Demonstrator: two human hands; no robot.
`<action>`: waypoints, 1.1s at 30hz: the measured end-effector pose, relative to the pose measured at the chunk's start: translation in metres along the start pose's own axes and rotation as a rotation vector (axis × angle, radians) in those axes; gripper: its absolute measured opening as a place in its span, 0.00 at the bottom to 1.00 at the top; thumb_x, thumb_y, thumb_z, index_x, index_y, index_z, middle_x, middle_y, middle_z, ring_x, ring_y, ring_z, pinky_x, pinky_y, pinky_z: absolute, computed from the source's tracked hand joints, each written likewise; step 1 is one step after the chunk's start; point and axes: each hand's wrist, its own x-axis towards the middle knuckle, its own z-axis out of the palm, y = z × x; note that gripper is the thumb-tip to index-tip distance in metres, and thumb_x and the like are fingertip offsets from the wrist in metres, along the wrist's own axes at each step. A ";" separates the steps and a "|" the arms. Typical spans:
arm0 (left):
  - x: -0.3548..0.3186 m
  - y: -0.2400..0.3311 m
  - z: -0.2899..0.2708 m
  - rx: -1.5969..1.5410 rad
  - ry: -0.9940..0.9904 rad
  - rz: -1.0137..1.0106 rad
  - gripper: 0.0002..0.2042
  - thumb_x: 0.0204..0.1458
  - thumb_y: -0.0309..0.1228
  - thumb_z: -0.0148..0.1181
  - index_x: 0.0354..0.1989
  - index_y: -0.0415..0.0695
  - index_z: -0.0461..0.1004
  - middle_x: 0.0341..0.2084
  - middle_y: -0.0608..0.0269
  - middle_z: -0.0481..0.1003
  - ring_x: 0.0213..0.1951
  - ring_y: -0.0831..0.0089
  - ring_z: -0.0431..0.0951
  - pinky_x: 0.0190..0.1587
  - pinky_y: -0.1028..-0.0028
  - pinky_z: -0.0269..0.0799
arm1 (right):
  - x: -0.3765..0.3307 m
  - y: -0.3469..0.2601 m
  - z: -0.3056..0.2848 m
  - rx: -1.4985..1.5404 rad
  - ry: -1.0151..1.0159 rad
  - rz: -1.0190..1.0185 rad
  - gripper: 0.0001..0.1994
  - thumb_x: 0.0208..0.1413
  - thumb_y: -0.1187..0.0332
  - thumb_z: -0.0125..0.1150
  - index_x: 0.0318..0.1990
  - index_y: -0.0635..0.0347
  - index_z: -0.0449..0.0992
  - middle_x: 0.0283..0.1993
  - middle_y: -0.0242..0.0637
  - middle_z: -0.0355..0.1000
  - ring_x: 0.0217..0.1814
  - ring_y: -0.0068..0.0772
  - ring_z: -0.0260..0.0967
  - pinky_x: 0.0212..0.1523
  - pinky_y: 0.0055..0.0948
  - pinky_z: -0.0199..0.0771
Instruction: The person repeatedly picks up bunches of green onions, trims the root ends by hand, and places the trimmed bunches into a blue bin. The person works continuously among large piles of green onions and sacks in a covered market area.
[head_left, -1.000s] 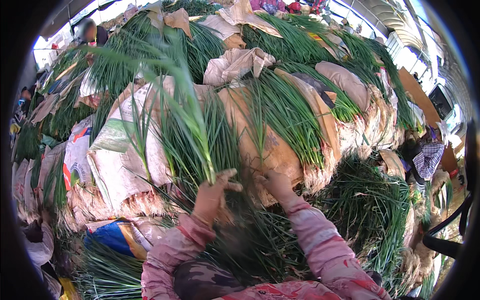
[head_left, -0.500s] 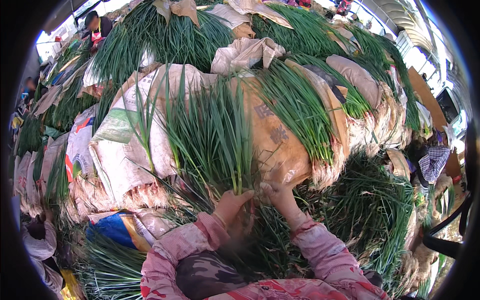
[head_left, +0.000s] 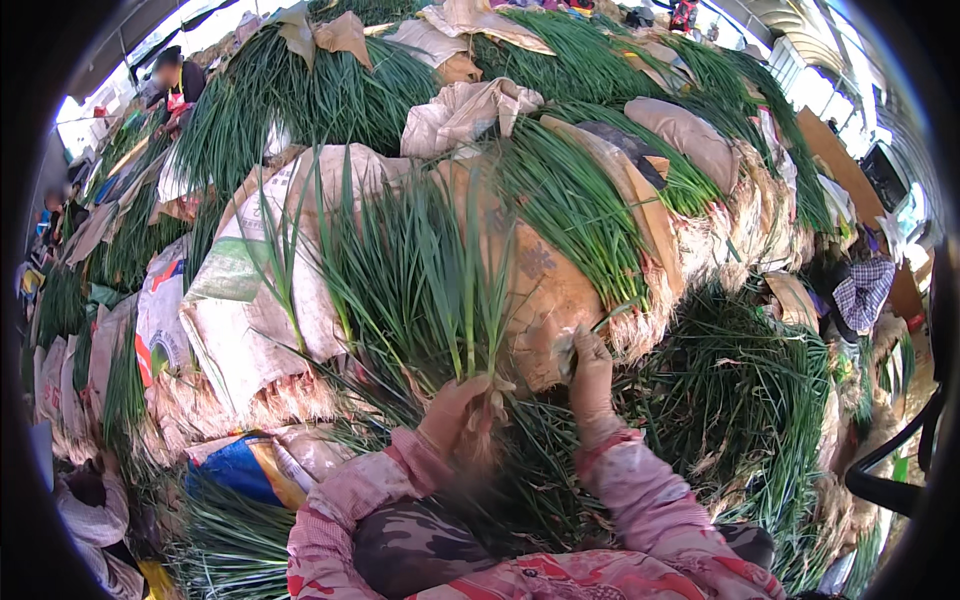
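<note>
My left hand (head_left: 452, 412) is closed around the lower stems of a few green garlic stalks (head_left: 468, 325), whose long flat leaves point away from me. Their pale, stringy roots (head_left: 483, 435) hang beside the fingers. Off to the right, my right hand (head_left: 592, 385) is apart from those stalks, its thumb and fingers pinched together. Something thin and dark shows at its fingertips, too small to name. Just beyond both hands lie more loose green garlic (head_left: 385, 270) and a brown sack (head_left: 540, 300) with dirt on its surface.
A white sack (head_left: 265, 300) covers bundles at the left. A tied green garlic bundle (head_left: 590, 220) lies at the right, roots toward me. Loose leaves (head_left: 735, 400) heap near my right arm. A blue-and-yellow sack (head_left: 240, 470) and another person's sleeve (head_left: 95, 510) are at the lower left.
My right hand has moved right, away from the stalks and my left hand. The left hand keeps its grip, and the roots beside it show more plainly. The whole view has shifted slightly.
</note>
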 end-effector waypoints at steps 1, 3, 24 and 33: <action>-0.002 0.006 0.004 -0.007 -0.052 -0.011 0.18 0.64 0.39 0.48 0.44 0.37 0.79 0.21 0.68 0.75 0.16 0.79 0.70 0.27 0.80 0.68 | 0.002 0.009 -0.027 -0.267 -0.120 0.001 0.15 0.66 0.57 0.55 0.30 0.55 0.76 0.27 0.29 0.73 0.25 0.24 0.69 0.25 0.24 0.67; -0.004 0.008 0.009 -0.039 -0.135 -0.040 0.19 0.65 0.40 0.45 0.46 0.36 0.78 0.20 0.69 0.74 0.15 0.79 0.69 0.27 0.81 0.68 | -0.014 0.011 -0.048 -0.810 -0.520 -0.031 0.14 0.64 0.55 0.56 0.36 0.56 0.78 0.31 0.32 0.75 0.30 0.31 0.72 0.30 0.29 0.70; 0.023 0.004 -0.001 0.317 0.224 0.134 0.20 0.66 0.42 0.49 0.27 0.39 0.75 0.17 0.63 0.76 0.12 0.74 0.72 0.15 0.78 0.66 | 0.039 0.025 -0.088 -0.872 -0.214 -0.414 0.09 0.63 0.63 0.57 0.43 0.57 0.79 0.34 0.36 0.77 0.34 0.28 0.72 0.39 0.27 0.72; 0.036 -0.009 -0.016 -0.147 0.176 -0.002 0.17 0.64 0.40 0.54 0.48 0.37 0.76 0.16 0.75 0.66 0.16 0.83 0.66 0.19 0.81 0.61 | 0.122 -0.025 -0.092 -1.571 0.006 -0.291 0.09 0.61 0.64 0.54 0.44 0.53 0.78 0.41 0.38 0.78 0.42 0.44 0.77 0.40 0.37 0.77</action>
